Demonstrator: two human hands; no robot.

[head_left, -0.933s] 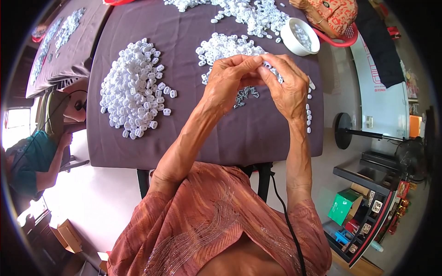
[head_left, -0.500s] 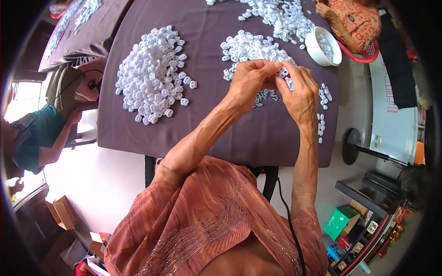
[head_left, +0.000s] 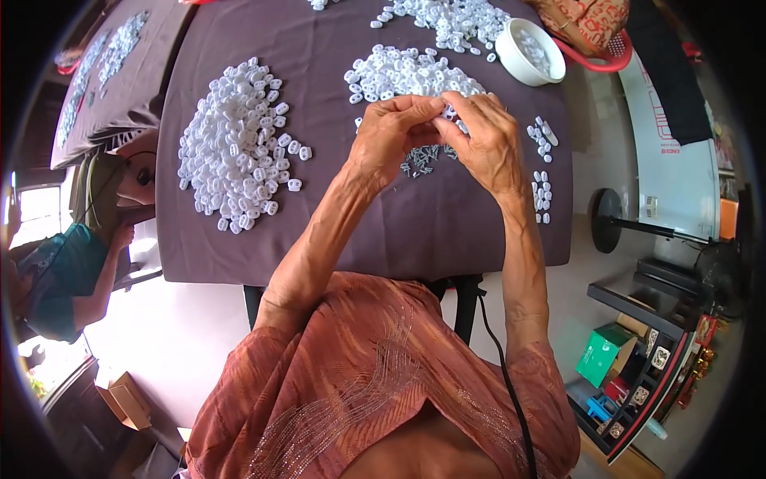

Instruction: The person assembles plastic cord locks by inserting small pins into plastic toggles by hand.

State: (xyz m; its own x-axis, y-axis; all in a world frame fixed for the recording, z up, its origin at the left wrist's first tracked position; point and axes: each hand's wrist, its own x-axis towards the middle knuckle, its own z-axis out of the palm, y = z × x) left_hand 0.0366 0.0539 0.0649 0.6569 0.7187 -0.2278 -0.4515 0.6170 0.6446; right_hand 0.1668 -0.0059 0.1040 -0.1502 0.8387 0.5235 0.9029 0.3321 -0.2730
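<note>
My left hand (head_left: 381, 137) and my right hand (head_left: 488, 137) meet over the table, fingertips close together. Between the thumb and fingers of my right hand shows a small white two-holed plastic piece (head_left: 450, 113), partly covered. The left thumb and forefinger are pinched beside it; what they hold is hidden. Just beyond my hands lies a heap of like white pieces (head_left: 411, 70). Below my fingers a small pile of thin grey metal pins or screws (head_left: 423, 162) rests on the dark tablecloth (head_left: 383, 231).
A larger heap of white pieces (head_left: 231, 152) covers the left side. More pieces (head_left: 447, 20) lie at the far edge, beside a white bowl (head_left: 511, 68) holding some. Short rows of pieces (head_left: 542, 195) sit at right. A co-worker (head_left: 68, 271) is at left, a patterned sleeve (head_left: 586, 20) at far right.
The view has shifted, so the table and heaps sit farther left and higher. My hands stay together at the fingertips, the white piece less visible between them.
</note>
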